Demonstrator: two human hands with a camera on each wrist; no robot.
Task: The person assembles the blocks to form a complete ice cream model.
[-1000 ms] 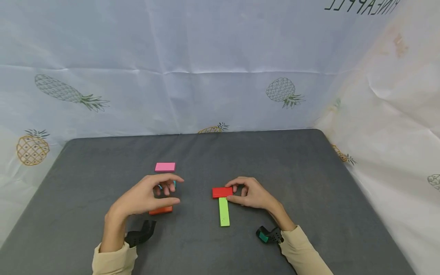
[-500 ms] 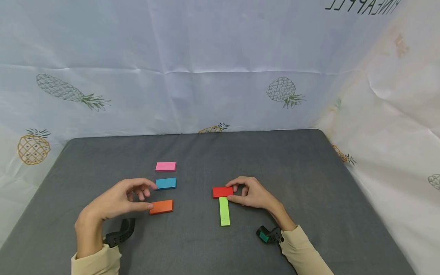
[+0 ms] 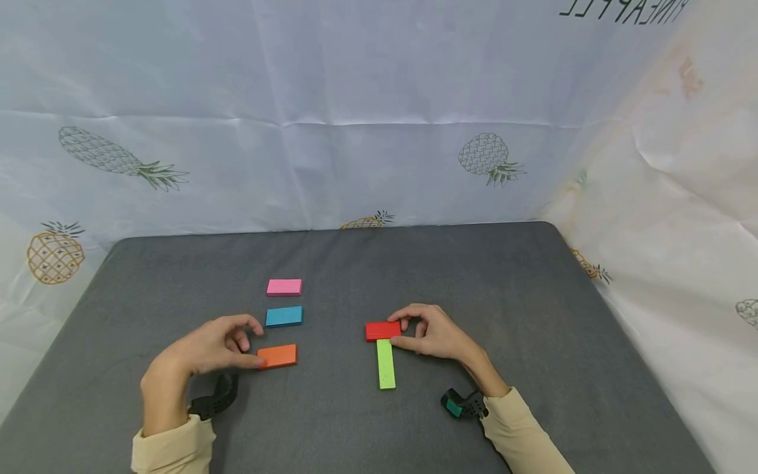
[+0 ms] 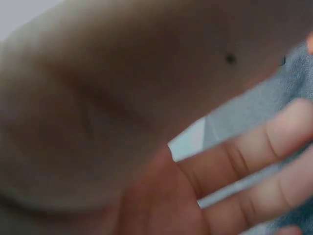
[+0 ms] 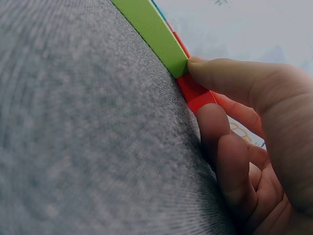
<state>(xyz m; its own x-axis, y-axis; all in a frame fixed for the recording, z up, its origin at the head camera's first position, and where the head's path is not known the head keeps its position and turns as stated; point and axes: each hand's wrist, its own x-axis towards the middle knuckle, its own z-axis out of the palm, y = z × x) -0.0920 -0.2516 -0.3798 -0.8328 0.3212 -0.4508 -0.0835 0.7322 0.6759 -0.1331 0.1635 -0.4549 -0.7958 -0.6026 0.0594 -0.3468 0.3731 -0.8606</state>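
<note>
My right hand (image 3: 435,334) pinches the right end of a red block (image 3: 379,330) between thumb and fingers. The red block lies flat across the far end of a lime green block (image 3: 386,365). In the right wrist view, my thumb also lies against the corner of the green block (image 5: 151,36). My left hand (image 3: 210,345) is at the left end of an orange block (image 3: 278,356), its thumb tip at that end and its fingers apart from it. Only a sliver of the orange block (image 4: 310,44) shows in the left wrist view.
Behind the orange block lie a blue block (image 3: 285,316) and a pink block (image 3: 285,287), roughly in a column. The table has a dark grey cloth (image 3: 503,276). White curtains with pineapple prints (image 3: 379,79) hang behind and to the right.
My left hand has drawn back leftward from over the blue and orange blocks, uncovering them, then shifted slightly right to the orange block's end. The right hand stays on the red block.
</note>
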